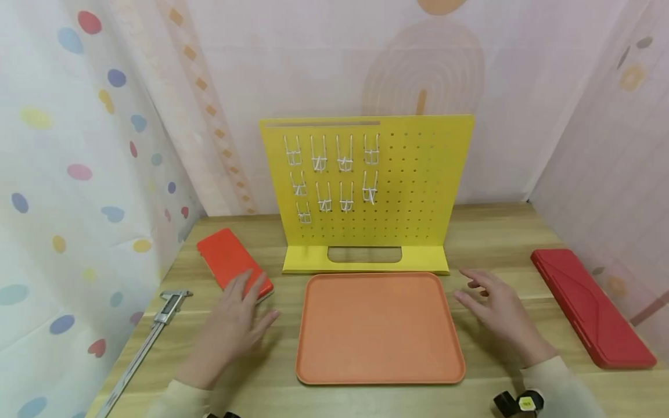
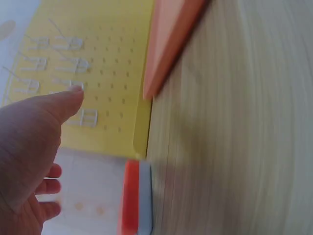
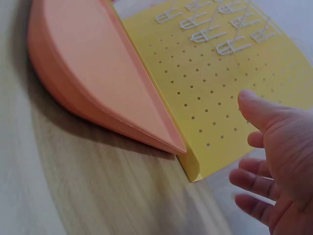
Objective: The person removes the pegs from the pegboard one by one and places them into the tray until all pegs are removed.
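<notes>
My left hand, fingers loosely spread, hovers at the near end of a red-orange flat case with a pale underside. In the left wrist view that case stands apart from the hand, and nothing is between the fingers. My right hand is held just right of an orange tray, its fingers relaxed and holding nothing. Behind the tray stands a yellow pegboard with several white wire hooks on its left half.
At the far left lies a digital caliper with its display toward the back. A dark red case lies at the right edge of the wooden table. Patterned curtains hang around the back and sides.
</notes>
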The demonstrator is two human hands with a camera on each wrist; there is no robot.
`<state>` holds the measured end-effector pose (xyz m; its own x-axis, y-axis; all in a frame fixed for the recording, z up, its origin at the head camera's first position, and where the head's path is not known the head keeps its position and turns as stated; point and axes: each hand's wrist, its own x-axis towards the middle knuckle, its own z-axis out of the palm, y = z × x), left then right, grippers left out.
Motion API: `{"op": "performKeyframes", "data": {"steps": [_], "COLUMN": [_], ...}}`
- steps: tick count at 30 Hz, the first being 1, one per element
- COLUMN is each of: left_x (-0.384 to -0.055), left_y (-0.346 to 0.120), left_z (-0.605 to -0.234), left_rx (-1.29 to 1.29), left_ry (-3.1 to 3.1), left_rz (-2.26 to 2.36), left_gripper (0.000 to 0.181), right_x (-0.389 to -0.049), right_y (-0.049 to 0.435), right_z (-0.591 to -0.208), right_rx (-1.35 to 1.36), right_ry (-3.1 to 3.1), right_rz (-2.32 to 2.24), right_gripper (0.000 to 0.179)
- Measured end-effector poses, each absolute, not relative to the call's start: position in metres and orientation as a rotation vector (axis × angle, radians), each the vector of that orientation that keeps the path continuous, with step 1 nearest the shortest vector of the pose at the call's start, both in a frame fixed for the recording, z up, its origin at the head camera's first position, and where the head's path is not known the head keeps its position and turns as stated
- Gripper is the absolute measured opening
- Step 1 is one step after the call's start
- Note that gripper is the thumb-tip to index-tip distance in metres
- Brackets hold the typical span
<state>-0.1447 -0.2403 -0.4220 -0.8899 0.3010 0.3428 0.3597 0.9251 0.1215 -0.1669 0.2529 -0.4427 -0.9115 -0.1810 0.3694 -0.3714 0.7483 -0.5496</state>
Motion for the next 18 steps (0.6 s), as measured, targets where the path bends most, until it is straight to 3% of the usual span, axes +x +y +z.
{"op": "performKeyframes", "data": {"steps": [6,18], "left_x": [-0.149,-0.182], "left_y": [-0.209,-0.185], "left_z": [-0.431,-0.468], "left_rx": [-0.56,-0.292], "left_ry": [-2.794,-2.804], "left_rz": [-0.612,-1.279], "left_gripper": [0.06,0.023], "right_x": [-0.181,-0.202], "right_y": [0.251,0.247], "right_z": [-0.449,-0.474], "right_rx": [0.346,0.281], "right_ry": [-2.615,-2.665], "right_rz": [1.153,1.57], "right_gripper": [0.032,0.028]}}
